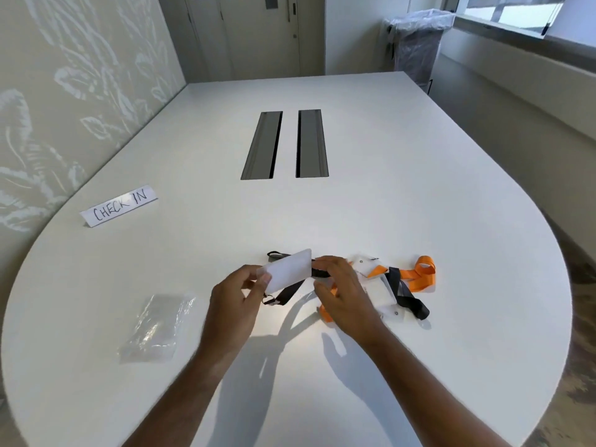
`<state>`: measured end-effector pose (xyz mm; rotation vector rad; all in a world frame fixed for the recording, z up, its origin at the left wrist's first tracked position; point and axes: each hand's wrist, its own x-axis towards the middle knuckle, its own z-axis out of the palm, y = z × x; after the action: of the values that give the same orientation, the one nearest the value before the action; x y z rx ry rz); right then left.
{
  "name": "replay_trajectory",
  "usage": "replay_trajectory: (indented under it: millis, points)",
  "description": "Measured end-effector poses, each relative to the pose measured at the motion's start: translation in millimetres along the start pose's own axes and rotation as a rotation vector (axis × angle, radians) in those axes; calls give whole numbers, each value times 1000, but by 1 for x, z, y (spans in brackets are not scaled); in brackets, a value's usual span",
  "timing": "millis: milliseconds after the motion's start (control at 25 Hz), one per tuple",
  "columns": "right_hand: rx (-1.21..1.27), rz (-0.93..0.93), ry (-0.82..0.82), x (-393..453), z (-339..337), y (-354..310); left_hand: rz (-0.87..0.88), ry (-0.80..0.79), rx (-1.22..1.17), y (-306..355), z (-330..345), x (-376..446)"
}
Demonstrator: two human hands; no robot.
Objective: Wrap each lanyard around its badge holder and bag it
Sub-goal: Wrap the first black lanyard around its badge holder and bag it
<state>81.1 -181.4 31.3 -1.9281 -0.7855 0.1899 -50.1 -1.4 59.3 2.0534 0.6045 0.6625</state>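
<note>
My left hand pinches the near left corner of a translucent white badge holder, held just above the table. Its black lanyard runs under the holder, with a metal clip hanging at the lower left and a loop sticking out behind. My right hand grips the black strap at the holder's right edge. To the right lies a pile of other badge holders tangled with an orange lanyard and another black lanyard. A stack of clear plastic bags lies to the left.
A folded paper sign reading CHECK IN stands at the far left of the white table. Two grey cable slots are set into the table's middle. A lined bin stands beyond the far right corner.
</note>
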Motion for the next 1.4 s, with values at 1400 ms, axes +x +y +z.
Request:
replay_trajectory:
  millis: [1400]
  points:
    - [712,131,-487,-29,12,-104,54,94,-89,-18,-64,-25]
